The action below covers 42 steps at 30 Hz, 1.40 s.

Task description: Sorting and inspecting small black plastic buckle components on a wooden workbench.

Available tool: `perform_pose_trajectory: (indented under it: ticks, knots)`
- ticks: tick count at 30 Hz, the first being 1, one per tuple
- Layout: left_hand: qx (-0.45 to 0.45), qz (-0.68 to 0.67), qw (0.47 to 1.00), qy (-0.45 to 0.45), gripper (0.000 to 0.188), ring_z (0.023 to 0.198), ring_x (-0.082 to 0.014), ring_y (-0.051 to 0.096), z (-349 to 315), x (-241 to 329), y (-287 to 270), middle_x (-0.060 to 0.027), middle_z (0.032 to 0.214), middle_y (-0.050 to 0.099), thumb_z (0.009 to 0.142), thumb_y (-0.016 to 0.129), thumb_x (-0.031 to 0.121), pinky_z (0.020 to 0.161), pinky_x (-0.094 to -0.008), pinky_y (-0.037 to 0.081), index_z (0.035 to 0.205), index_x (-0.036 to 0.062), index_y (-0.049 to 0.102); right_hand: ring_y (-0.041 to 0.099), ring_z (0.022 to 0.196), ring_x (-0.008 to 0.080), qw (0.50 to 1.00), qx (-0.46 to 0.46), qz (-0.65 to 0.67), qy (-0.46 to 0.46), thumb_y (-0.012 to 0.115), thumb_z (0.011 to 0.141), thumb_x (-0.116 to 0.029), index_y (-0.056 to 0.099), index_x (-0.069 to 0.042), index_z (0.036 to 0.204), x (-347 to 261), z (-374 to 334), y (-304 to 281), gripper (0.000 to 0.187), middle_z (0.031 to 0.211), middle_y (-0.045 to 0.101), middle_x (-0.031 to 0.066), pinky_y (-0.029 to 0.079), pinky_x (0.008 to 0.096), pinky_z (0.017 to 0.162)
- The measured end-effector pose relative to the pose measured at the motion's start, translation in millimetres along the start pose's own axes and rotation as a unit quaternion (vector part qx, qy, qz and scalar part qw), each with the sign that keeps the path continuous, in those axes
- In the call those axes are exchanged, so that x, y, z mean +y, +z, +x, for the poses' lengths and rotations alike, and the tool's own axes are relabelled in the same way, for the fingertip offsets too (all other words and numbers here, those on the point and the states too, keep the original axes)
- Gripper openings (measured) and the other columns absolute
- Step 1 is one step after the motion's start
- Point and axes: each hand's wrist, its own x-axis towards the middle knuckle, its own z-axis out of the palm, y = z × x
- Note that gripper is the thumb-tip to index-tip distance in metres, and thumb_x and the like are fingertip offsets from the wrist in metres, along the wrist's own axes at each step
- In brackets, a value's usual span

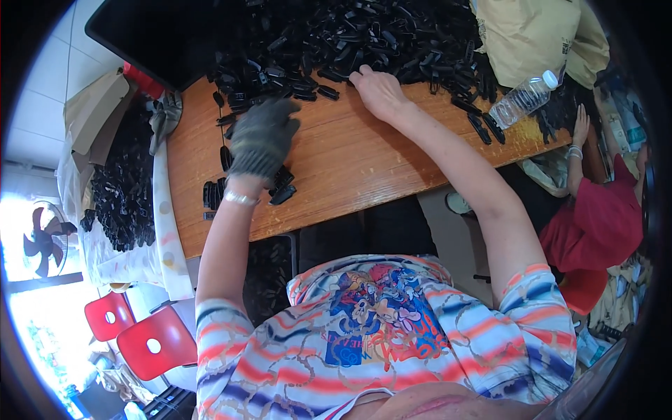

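Note:
A large heap of small, long black plastic pieces (350, 35), perhaps clips, covers the far part of the wooden table (336, 161). My bare right hand (380, 94) is at the heap's near edge, its fingers curled in among the pieces; what they grip is hidden. My left hand (264, 138), in a dark grey knitted glove, hangs over the table's left side. Motion smears its fingers, so their hold is unclear. Below and beside that hand, several black pieces (213, 192) lie in small groups near the table's left and front edges.
A black tray (140, 42) stands at the far left. Beside the table lies a bag of black pieces (126, 189), with a spare grey glove (166, 119). At the right are a clear plastic bottle (521, 101), a brown paper bag (528, 38) and another person's hand (580, 126).

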Motion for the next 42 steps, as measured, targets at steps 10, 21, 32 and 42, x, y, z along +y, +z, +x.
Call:
perform_pose_trajectory:
  ticks: [10, 21, 32, 42]
  knots:
    - [0.007, 0.201, 0.970, 0.134, 0.020, 0.100, -0.0291, 0.067, 83, 24, 64, -0.0115, 0.110, 0.067, 0.091, 0.061, 0.021, 0.082, -0.0411, 0.055, 0.104, 0.0097, 0.072, 0.067, 0.085, 0.0320, 0.994, 0.013, -0.029, -0.109, 0.057, 0.085, -0.004, 0.066, -0.001, 0.092, 7, 2, 0, 0.011, 0.103, 0.056, 0.0176, 0.057, 0.0410, 0.071]
    - [0.113, -0.108, 0.984, 0.085, 0.024, 0.085, -0.0264, 0.069, 33, 27, 69, -0.0131, 0.102, 0.069, 0.089, 0.065, 0.013, 0.075, -0.0391, 0.056, 0.111, 0.0058, 0.067, 0.066, 0.082, 0.0254, 0.947, 0.129, 0.295, 0.010, 0.065, 0.083, 0.004, 0.060, -0.008, 0.120, -4, -41, -14, 0.040, 0.103, 0.059, 0.0115, 0.054, 0.0344, 0.070]
    - [0.024, -0.702, 0.695, -0.154, 0.030, 0.076, -0.0133, 0.063, -22, 26, 58, -0.0061, 0.096, 0.068, 0.094, 0.064, 0.015, 0.070, -0.0271, 0.053, 0.120, 0.0011, 0.063, 0.063, 0.062, 0.0078, 0.837, 0.174, 0.495, 0.157, 0.066, 0.089, 0.001, 0.059, -0.003, 0.107, -10, -62, -3, 0.019, 0.090, 0.067, 0.0038, 0.051, 0.0195, 0.057]
    - [0.006, -0.745, 0.656, -0.121, 0.030, 0.076, -0.0088, 0.060, -34, 44, 48, -0.0023, 0.096, 0.068, 0.097, 0.063, 0.020, 0.068, -0.0239, 0.051, 0.121, 0.0031, 0.064, 0.062, 0.073, 0.0050, 0.720, 0.193, 0.658, 0.108, 0.068, 0.089, 0.001, 0.063, 0.001, 0.098, -82, -85, -48, 0.011, 0.091, 0.066, 0.0039, 0.052, 0.0193, 0.062]
